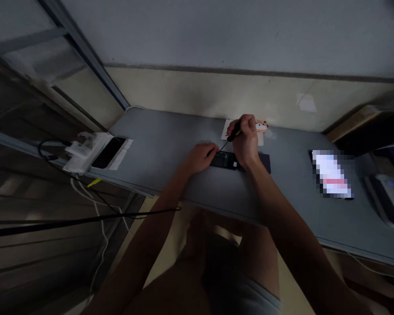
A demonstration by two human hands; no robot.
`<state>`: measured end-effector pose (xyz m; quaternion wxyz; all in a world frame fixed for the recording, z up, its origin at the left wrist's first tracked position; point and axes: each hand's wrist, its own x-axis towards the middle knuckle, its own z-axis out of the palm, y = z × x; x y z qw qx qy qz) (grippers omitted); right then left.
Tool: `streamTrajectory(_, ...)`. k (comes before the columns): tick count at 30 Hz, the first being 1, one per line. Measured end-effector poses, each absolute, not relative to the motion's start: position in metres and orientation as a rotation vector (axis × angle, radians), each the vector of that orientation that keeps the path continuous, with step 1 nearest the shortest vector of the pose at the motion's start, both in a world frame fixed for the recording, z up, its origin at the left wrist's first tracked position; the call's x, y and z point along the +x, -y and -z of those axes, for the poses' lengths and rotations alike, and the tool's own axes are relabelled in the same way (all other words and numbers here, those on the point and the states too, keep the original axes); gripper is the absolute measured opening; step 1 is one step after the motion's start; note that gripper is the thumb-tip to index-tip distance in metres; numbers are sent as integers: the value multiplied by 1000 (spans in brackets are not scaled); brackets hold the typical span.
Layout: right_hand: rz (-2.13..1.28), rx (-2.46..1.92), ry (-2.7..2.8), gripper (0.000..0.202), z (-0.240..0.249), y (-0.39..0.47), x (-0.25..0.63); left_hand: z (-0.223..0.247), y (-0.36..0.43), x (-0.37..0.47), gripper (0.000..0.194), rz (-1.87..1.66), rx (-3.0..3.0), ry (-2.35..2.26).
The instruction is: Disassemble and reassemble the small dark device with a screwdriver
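Observation:
A flat dark device (228,162) lies opened on the grey table, with a green circuit board showing at its left end. Its kind is hard to make out in the dim light. My left hand (202,156) grips the device's left end, fingers bent against its edge. In my closed right hand (244,138) is a screwdriver (233,133), dark with yellow marks on the handle. It tilts so that its thin shaft reaches down to the circuit board. A flat dark piece (265,162) shows to the right of my right wrist, partly hidden by it.
Behind my right hand lies white paper (227,129) beside an orange-and-white cartoon figure (261,127). A lit phone (331,174) rests at the right, near a grey-white device (389,201). At the left are a dark phone (109,152), a white power strip (85,153) and hanging cables (96,218).

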<state>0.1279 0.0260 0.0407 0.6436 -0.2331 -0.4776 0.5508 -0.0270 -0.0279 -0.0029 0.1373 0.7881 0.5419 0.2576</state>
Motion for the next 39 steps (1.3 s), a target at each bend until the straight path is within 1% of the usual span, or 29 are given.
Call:
streamTrajectory(8,-1330,-555,1076,54,-51,-23,128,5,29,-27,29,-744,2280,-1580)
streamTrajectory(14,-1320,-520,1050,44,-46,-24,129,5,29,-27,29,-720,2290,-1593)
streamTrajectory(21,-1274,-539,1062,48,-45,-26,130,3,30,-28,30,-718,2292,-1574)
streamTrajectory(26,-1341,-582,1091,50,-50,-22,127,1,31,-28,29,-712,2274,-1587)
streamTrajectory(32,-1348,-571,1070,39,-46,-22,129,2,31,-27,27,-708,2282,-1581)
streamTrajectory(39,-1345,-517,1074,44,-46,-24,128,1,31,-27,27,-702,2273,-1586)
